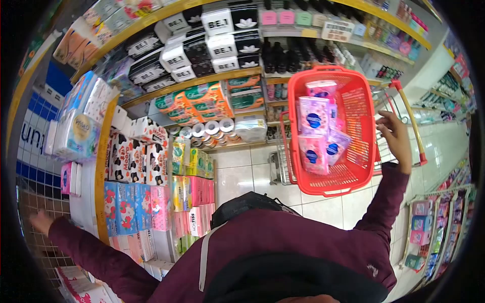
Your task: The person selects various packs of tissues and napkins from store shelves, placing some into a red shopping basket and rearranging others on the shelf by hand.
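Observation:
My right hand (395, 137) is at the right side of a red plastic basket (331, 186), its fingers apart and close to the rim. Several purple and pink soft packs (314, 116) with dark blue labels lie inside the basket, mostly along its left side. The basket sits on a wire shopping cart (283, 164) with a yellow-and-red handle (410, 118). Far to the left, my left hand (41, 222) reaches toward a wire grid panel (38, 194) beside the shelf; its fingers are blurred in the dim edge of the view.
Left shelves hold tissue packs (126, 207) and black-and-white boxes (129, 159). Ahead are BE.1 packs (222, 45), green-orange paper packs (197, 103) and dark bottles (283, 58). Pale tiled floor (235, 174) lies between. Another rack of packaged goods (429, 227) stands at right.

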`<state>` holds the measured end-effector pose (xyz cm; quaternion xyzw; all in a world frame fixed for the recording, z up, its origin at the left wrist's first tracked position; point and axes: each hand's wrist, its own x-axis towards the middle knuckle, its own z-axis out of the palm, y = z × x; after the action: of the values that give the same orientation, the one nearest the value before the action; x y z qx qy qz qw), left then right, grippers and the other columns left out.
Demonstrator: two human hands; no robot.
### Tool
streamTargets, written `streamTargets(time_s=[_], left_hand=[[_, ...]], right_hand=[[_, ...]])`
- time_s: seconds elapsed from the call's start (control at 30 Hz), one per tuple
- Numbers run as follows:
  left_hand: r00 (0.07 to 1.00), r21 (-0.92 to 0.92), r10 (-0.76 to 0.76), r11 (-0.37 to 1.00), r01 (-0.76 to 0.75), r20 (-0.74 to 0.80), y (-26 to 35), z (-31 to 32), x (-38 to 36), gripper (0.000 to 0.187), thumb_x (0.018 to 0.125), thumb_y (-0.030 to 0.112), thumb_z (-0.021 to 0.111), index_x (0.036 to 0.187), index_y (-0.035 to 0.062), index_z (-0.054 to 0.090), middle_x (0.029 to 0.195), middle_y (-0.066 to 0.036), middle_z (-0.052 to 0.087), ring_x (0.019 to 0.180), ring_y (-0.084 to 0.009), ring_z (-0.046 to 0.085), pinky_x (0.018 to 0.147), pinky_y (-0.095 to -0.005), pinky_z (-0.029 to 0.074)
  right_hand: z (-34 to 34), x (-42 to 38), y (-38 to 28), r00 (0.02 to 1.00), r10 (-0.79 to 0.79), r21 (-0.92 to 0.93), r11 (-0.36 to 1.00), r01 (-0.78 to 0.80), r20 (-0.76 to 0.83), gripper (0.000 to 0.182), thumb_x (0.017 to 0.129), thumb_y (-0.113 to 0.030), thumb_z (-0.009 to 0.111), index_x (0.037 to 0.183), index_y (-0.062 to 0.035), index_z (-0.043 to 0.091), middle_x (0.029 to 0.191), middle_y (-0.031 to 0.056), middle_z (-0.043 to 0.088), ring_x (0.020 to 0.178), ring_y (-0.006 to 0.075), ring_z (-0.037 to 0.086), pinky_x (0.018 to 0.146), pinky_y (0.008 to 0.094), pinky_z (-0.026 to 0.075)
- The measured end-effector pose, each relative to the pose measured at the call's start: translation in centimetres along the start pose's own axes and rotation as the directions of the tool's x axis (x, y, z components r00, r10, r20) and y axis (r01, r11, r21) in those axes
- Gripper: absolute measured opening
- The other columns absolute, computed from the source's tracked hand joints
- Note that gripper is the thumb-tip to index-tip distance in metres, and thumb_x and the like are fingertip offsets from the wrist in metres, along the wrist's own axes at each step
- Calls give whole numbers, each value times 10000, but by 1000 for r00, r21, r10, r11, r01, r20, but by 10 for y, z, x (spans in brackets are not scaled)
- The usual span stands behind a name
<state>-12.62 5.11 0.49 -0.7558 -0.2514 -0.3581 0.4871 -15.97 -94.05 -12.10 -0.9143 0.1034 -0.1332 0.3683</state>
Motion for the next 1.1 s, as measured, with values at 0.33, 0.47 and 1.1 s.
streamTargets(time_s=[0.33, 0.47, 1.1], left_hand=[[762, -754, -491, -656, -5, 422, 107, -372, -32, 545, 866, 237, 416, 1299, -36, 232, 1396, -217, 94, 1307, -374, 51, 1053, -529, 96], [791, -676, -278, -703, 219, 546, 162, -442, -90, 521, 887, 271, 394, 1308, -7, 259, 1363, -185, 256, 1260, -350, 249, 1033, -486, 205], [604, -62, 760, -609, 791, 242, 317, -564, -235, 508, 843, 137, 485, 1296, 25, 285, 1316, -174, 359, 1191, -271, 393, 990, -394, 299]], right_hand=[[122, 31, 145, 995, -12, -160, 987, 29, 102, 441, 649, 25, 547, 1087, 29, 492, 996, 206, 571, 953, 337, 551, 808, 410, 446], [170, 31, 201, 977, 73, -485, 874, 33, 199, 565, 635, 35, 524, 1177, 95, 378, 1128, 278, 468, 1090, 374, 437, 912, 382, 374], [112, -42, 66, 802, -61, 660, 607, -443, 594, 306, 813, -171, 590, 1061, 2, 539, 926, 72, 612, 823, 126, 568, 725, 281, 442]])
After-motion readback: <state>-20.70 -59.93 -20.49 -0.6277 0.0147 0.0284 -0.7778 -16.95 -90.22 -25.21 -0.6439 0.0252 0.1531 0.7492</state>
